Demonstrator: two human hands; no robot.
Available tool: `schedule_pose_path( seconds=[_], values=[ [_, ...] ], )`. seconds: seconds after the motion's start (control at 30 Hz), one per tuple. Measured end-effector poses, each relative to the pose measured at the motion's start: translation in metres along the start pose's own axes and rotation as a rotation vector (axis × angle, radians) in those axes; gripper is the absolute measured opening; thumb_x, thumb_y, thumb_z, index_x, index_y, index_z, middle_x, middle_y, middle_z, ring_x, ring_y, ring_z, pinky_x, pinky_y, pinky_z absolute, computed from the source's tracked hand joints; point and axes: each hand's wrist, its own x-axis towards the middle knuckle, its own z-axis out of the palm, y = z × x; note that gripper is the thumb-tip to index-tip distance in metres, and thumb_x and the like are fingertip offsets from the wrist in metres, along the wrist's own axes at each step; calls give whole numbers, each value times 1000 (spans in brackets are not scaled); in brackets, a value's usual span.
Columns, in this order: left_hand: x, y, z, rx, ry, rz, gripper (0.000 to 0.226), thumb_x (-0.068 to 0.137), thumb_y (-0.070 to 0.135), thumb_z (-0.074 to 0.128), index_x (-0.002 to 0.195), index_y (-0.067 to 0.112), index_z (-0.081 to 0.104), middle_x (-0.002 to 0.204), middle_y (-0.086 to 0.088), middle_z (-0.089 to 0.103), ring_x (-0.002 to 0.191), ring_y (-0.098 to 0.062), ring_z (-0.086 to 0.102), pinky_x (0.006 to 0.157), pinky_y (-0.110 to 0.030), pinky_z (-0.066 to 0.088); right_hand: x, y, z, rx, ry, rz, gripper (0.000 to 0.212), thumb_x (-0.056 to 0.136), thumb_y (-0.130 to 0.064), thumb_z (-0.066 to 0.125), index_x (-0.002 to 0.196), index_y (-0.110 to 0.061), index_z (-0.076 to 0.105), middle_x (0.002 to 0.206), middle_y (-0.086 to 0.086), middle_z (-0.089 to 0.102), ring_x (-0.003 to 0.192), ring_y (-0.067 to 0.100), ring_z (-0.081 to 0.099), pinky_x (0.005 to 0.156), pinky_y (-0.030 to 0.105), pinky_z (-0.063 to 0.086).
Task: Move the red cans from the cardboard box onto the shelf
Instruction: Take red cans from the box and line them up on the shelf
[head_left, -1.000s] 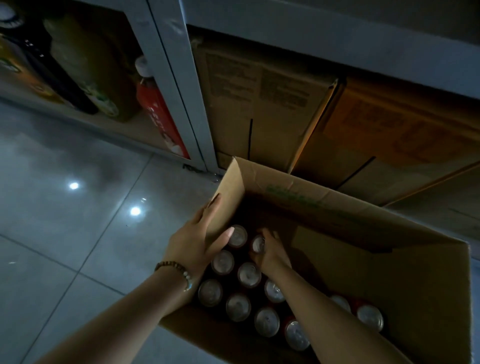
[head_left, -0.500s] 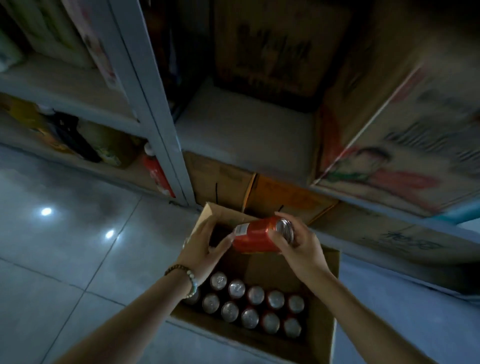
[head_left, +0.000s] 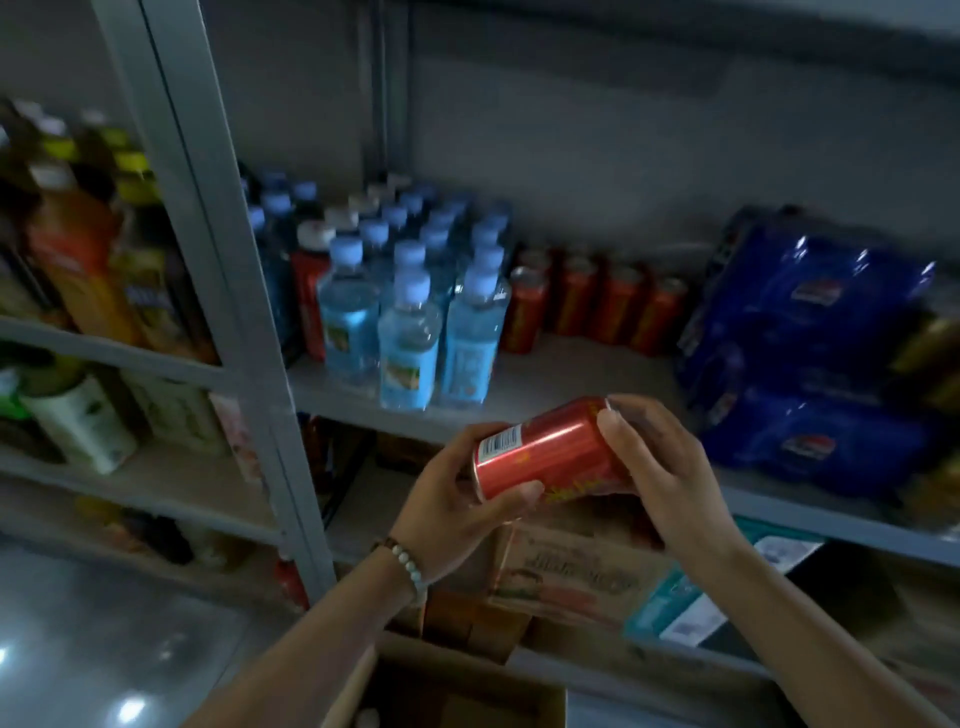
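A red can (head_left: 550, 449) lies tilted on its side between both hands, in front of the grey shelf (head_left: 566, 387). My left hand (head_left: 457, 512) grips its bottom end with thumb and fingers. My right hand (head_left: 657, 467) holds its top end, fingers curled over the rim. Several red cans (head_left: 597, 304) stand in a row at the back of that shelf. The cardboard box (head_left: 447, 686) sits open on the floor at the bottom edge; its contents are mostly out of view.
Blue-capped water bottles (head_left: 415, 306) fill the shelf's left part, and blue shrink-wrapped packs (head_left: 810, 353) stack at its right. A grey upright post (head_left: 228, 291) divides it from shelves of juice bottles (head_left: 78, 260). Printed cartons (head_left: 576, 571) sit on the shelf below.
My view swung up from the box to the shelf. The can rose out of the box with my right hand, and my left hand left the box flap and took the can's bottom end.
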Motion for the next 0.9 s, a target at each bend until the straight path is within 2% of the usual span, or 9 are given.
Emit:
schedule_pose_path(
  seconds=[0.17, 0.27, 0.37, 0.47, 0.57, 0.67, 0.73, 0.8, 0.9],
  values=[
    [38, 50, 30, -177, -7, 7, 72, 59, 55, 71, 116, 16, 49, 108, -18, 61, 75, -25, 70, 57, -27, 57, 17, -57, -35, 21, -103, -7, 45, 71, -40, 59, 115, -34, 51, 112, -9, 59, 88, -12, 61, 67, 7, 49],
    [57, 51, 45, -164, -22, -12, 84, 53, 75, 65, 115, 20, 49, 101, -13, 65, 72, -25, 71, 57, -28, 57, 30, -62, -45, -40, -20, -17, 47, 75, -36, 65, 119, -32, 48, 108, -13, 58, 81, -19, 58, 62, 2, 46],
    [77, 41, 55, 61, 19, 50, 80, 55, 87, 48, 109, 27, 53, 93, 1, 68, 78, -13, 70, 63, -29, 57, 44, -56, -56, -72, 68, -16, 49, 75, -35, 69, 120, -27, 51, 104, -14, 59, 81, -14, 60, 60, 2, 45],
    [100, 26, 54, 352, 115, 118, 67, 68, 85, 35, 105, 33, 58, 94, 13, 67, 88, -4, 65, 74, -28, 54, 62, -40, -67, -85, 122, 7, 53, 70, -34, 76, 116, -27, 53, 107, -11, 62, 94, 1, 61, 72, 13, 50],
    [127, 7, 43, 747, 155, 35, 67, 82, 70, 23, 129, 29, 48, 123, 6, 59, 109, -14, 57, 89, -29, 46, 89, -19, -76, -112, 158, 26, 55, 68, -27, 81, 113, -28, 51, 107, -13, 60, 99, 4, 59, 80, 20, 50],
    [151, -16, 37, 1135, 31, -29, 65, 91, 61, 19, 143, 23, 27, 144, 2, 38, 125, -18, 43, 102, -31, 33, 119, 5, -81, -121, 163, 68, 59, 67, -28, 82, 115, -28, 49, 107, -14, 59, 103, 8, 59, 87, 26, 49],
    [157, -35, 35, 1229, -9, 29, 77, 83, 68, 3, 140, 26, 32, 143, 4, 39, 125, -14, 44, 102, -29, 34, 139, 21, -81, -138, 154, 100, 61, 66, -30, 83, 116, -27, 49, 107, -13, 58, 104, 8, 57, 86, 26, 46],
    [158, -55, 33, 1197, -33, 40, 92, 73, 75, -11, 137, 30, 37, 141, 7, 41, 127, -11, 41, 103, -27, 36, 159, 35, -79, -139, 129, 107, 63, 65, -29, 84, 118, -27, 49, 108, -13, 56, 105, 8, 55, 86, 25, 44],
    [159, -64, 32, 1137, -28, 52, 87, 75, 74, -4, 134, 30, 42, 139, 8, 44, 127, -10, 40, 105, -25, 34, 189, 53, -71, -152, 109, 102, 65, 65, -28, 84, 121, -24, 51, 114, -11, 56, 107, 7, 54, 89, 27, 45]
  ],
)
